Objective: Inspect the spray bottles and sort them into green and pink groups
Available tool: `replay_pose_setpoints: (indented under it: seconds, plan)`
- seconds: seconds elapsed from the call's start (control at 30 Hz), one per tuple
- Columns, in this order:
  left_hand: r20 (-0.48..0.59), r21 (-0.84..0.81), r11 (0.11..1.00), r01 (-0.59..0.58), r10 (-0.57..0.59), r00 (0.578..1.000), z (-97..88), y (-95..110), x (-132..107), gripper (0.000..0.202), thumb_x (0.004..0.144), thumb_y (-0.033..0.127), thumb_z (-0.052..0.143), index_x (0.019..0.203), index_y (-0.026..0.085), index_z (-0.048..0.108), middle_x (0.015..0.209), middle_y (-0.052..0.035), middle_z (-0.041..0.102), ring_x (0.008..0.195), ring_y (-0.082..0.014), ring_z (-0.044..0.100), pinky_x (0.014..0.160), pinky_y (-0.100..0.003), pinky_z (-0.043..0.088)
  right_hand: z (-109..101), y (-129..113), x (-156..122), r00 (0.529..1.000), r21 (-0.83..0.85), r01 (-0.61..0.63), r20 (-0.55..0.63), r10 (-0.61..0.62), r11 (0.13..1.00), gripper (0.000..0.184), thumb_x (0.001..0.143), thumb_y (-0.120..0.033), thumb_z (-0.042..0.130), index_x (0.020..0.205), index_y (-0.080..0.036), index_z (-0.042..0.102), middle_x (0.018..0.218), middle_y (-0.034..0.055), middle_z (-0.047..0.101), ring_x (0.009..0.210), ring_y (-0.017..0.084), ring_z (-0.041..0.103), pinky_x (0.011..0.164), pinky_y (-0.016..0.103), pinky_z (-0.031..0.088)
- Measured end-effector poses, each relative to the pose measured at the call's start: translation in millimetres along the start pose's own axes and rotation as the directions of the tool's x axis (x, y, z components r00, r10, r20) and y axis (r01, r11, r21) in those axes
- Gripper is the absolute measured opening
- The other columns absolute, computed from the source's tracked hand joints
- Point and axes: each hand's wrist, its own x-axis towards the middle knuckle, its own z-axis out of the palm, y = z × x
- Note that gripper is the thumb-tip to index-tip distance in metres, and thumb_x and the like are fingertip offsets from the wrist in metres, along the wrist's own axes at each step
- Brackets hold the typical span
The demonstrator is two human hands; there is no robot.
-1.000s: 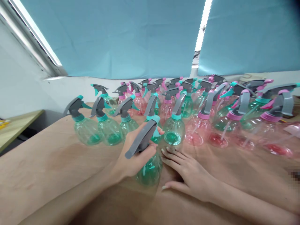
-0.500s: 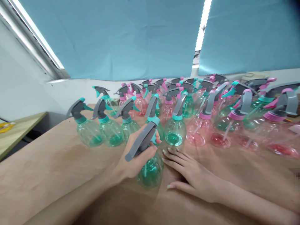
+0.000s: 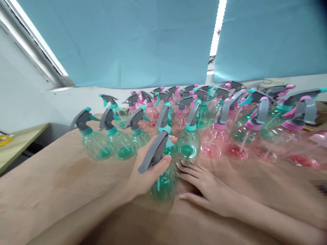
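Left hand: centre of the frame [image 3: 143,180], grip wrapped around the neck of the green trigger spray bottle.
Green trigger spray bottle: lower centre [image 3: 163,189], grey head with turquoise nozzle and trigger.
Right hand: right of lower centre [image 3: 208,187], holding nothing, palm down on the wooden desk [image 3: 63,183], fingers extended.
Front row: green spray bottles at centre left [image 3: 119,144], pink-collared spray bottles at centre right [image 3: 213,141].

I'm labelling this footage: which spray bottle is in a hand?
The green bottle nearest the camera, held by the left hand; the other bottles stand farther back, none of them gripped.
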Motion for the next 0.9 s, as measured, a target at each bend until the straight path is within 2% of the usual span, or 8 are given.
replay_pose_setpoints:
  seconds: [0.2, 0.3, 0.47, 0.7, 0.9]
  plan:
    - [0.001, 0.005, 1.000, 0.025, -0.025, 1.000, -0.3, 0.4, -0.5, 0.024, 0.083, 0.024, 0.054, 0.107, 0.025, 0.052, 0.063, 0.0073, 0.044, 0.053, -0.0114, 0.043, 0.053, -0.024, 0.037, -0.4, -0.7, 0.9, 1.000, 0.007, 0.000, 0.002, 0.000, 1.000, 0.063, 0.092, -0.054, 0.052, 0.144, -0.021, 0.043, 0.149, 0.0082, 0.043, 0.141, 0.027, 0.033, 0.115, 0.049, 0.031]
    - [0.013, 0.036, 0.999, 0.040, -0.040, 0.999, -0.1, 0.2, -1.0, 0.026, 0.084, 0.025, 0.054, 0.110, 0.026, 0.053, 0.064, 0.0066, 0.047, 0.056, -0.0130, 0.048, 0.055, -0.025, 0.040, -0.6, -0.6, 1.0, 1.000, 0.007, 0.011, 0.002, -0.011, 1.000, 0.063, 0.092, -0.054, 0.051, 0.145, -0.021, 0.042, 0.149, 0.0081, 0.043, 0.141, 0.027, 0.033, 0.114, 0.049, 0.031]
    - [0.001, 0.061, 0.997, 0.051, -0.051, 0.999, -0.5, -0.7, -0.5, 0.029, 0.082, 0.026, 0.055, 0.111, 0.027, 0.054, 0.063, 0.0063, 0.050, 0.054, -0.0142, 0.049, 0.054, -0.026, 0.040, -0.7, -0.5, 0.9, 1.000, 0.014, 0.012, -0.013, -0.012, 1.000, 0.062, 0.092, -0.053, 0.053, 0.145, -0.023, 0.042, 0.149, 0.0086, 0.044, 0.140, 0.028, 0.034, 0.113, 0.051, 0.032]
    - [-0.005, 0.074, 0.996, 0.042, -0.042, 0.999, -0.8, -2.7, -2.4, 0.028, 0.085, 0.026, 0.055, 0.112, 0.028, 0.055, 0.067, 0.0051, 0.055, 0.061, -0.0143, 0.056, 0.055, -0.025, 0.042, -1.1, -1.1, 1.1, 1.000, -0.007, 0.004, 0.013, -0.004, 1.000, 0.062, 0.093, -0.054, 0.050, 0.143, -0.019, 0.044, 0.149, 0.0086, 0.043, 0.140, 0.027, 0.033, 0.114, 0.050, 0.032]
    - [-0.017, 0.055, 0.998, 0.033, -0.032, 0.999, -1.2, -4.5, -1.3, 0.030, 0.085, 0.029, 0.054, 0.115, 0.027, 0.055, 0.068, 0.0044, 0.055, 0.059, -0.0136, 0.053, 0.054, -0.025, 0.042, -0.7, 0.0, 0.8, 1.000, 0.005, 0.013, -0.002, -0.013, 1.000, 0.061, 0.093, -0.053, 0.051, 0.143, -0.020, 0.044, 0.149, 0.0086, 0.044, 0.140, 0.027, 0.034, 0.114, 0.049, 0.032]
